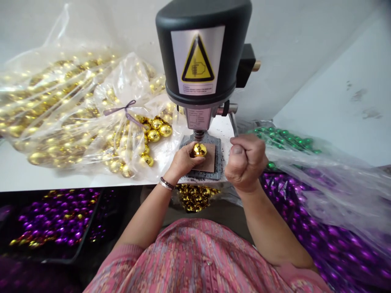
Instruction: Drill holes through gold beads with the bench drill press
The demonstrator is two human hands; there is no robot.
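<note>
A shiny gold ball (200, 149) sits under the spindle of a small bench drill press (199, 122). My left hand (183, 160) pinches the ball between thumb and fingers against a brown board (210, 162) on the grey base plate (218, 152). To the right of the base, my right hand (247, 160) is closed in a fist round the end of the press's feed lever (233, 124). Most of the lever's handle is hidden in my fingers. The spindle tip meets the top of the ball; whether it has gone in, I cannot tell.
A clear bag of gold balls (70, 110) lies at the left, with loose gold balls (154, 134) spilling near the press. Green balls (284, 138) and bagged purple balls (305, 219) are at the right. Below the table edge sits a bin of purple balls (58, 219).
</note>
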